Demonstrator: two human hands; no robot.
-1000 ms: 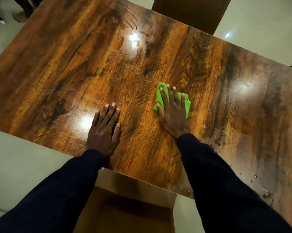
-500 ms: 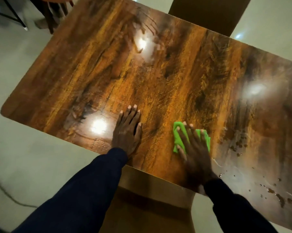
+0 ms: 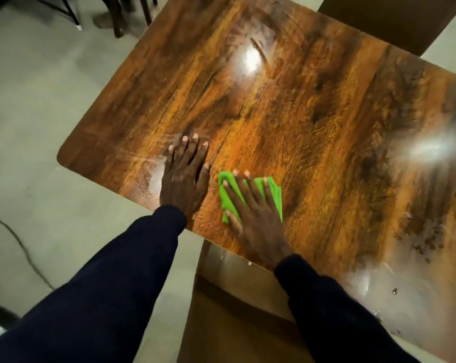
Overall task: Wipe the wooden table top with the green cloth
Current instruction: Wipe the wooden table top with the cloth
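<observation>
Indoors, a person wipes a glossy wooden table (image 3: 313, 121), its orange and dark brown grain filling most of the view and glare from lights shining off its top. Pale floor (image 3: 25, 132) surrounds the table. One brown chair (image 3: 234, 326) is tucked under the table's near edge and a second chair (image 3: 384, 19) stands beyond its far edge. Two dark blue sleeves (image 3: 111, 284) reach in over the near edge. The left hand (image 3: 183, 176) lies flat on the table not far from its near left corner, fingers straight and close together, holding nothing. Just beside it, toward the table's middle, the right hand (image 3: 258, 216) presses down on the green cloth (image 3: 276, 195), fingers straight and spread across it, the thumb lying at the cloth's near left corner. The cloth lies flat on the table top just inside the near edge, with a narrow strip of bare wood between it and the left hand. Drops and wet smears (image 3: 420, 239) mark the table's right part. A thin dark cable (image 3: 19, 244) crosses the floor left of the table.
</observation>
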